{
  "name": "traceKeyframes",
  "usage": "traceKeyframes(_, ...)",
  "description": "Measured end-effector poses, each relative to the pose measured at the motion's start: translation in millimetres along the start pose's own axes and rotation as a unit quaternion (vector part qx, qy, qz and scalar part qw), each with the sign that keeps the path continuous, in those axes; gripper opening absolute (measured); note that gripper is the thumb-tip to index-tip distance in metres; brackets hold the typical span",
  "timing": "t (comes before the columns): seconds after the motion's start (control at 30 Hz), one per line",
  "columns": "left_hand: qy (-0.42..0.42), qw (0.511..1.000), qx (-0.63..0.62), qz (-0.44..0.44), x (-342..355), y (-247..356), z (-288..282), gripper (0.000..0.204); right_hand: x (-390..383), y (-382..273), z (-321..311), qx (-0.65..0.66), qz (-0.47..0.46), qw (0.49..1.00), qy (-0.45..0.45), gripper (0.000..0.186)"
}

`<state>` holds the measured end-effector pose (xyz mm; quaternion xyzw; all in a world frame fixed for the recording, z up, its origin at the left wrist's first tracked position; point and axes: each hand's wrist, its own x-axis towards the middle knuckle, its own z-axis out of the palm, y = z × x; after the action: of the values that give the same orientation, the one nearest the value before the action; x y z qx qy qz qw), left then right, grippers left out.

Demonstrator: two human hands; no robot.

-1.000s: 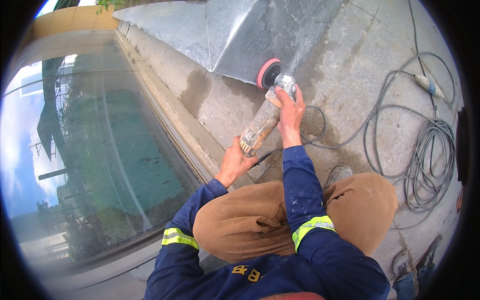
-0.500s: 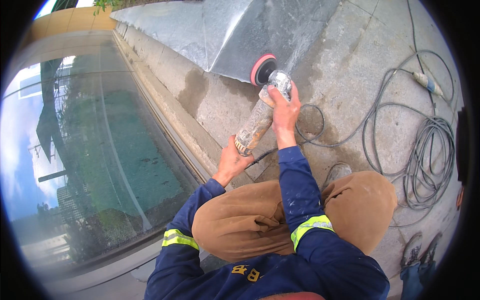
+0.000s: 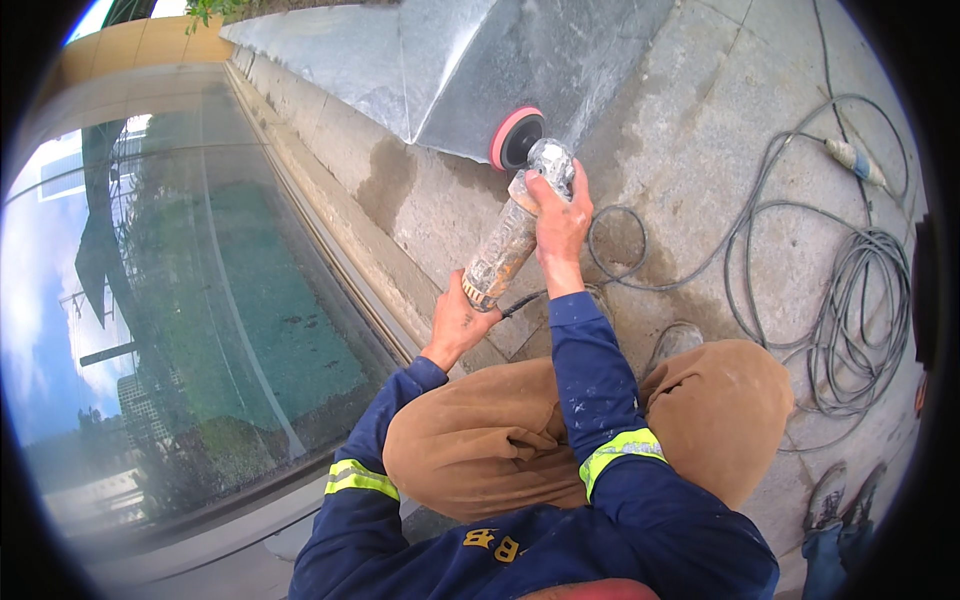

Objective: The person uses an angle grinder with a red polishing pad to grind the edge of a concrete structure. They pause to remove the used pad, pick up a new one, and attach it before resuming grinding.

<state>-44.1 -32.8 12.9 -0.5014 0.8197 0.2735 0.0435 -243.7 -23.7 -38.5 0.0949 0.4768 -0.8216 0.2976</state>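
Observation:
An angle polisher (image 3: pixel 505 238), its body caked with pale dust, is held slantwise in both my hands. My right hand (image 3: pixel 562 222) wraps round its front by the metal head. At the rear end, my left hand (image 3: pixel 460 322) is closed round the casing. The round pad (image 3: pixel 517 138), pink-edged with a black backing, is against or just in front of the lower edge of a grey stone slab face (image 3: pixel 540 75); whether it touches I cannot tell. From the polisher's back a dark cord runs off to the right.
A coiled grey cable (image 3: pixel 850 310) and a cable connector (image 3: pixel 855 162) lie on the concrete paving (image 3: pixel 690 200) to the right. Reflective glass (image 3: pixel 230 300) fills the left side, bordered by a ledge. Another person's shoes (image 3: pixel 828 497) stand at the lower right.
Both hands have shifted slightly left with the polisher. Its pad has moved a little left along the slab's lower edge.

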Motion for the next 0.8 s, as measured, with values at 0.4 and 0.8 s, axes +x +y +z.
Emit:
traceKeyframes(0.4,-0.031,0.999,0.026,-0.032,1,13,1,0.069,6,3,-7,-0.027,0.019,0.999,0.026,0.075)
traceKeyframes(0.8,-0.020,0.999,0.014,-0.044,0,15,2,0.069,6,-3,-5,-0.007,0.017,1.000,0.012,0.077)
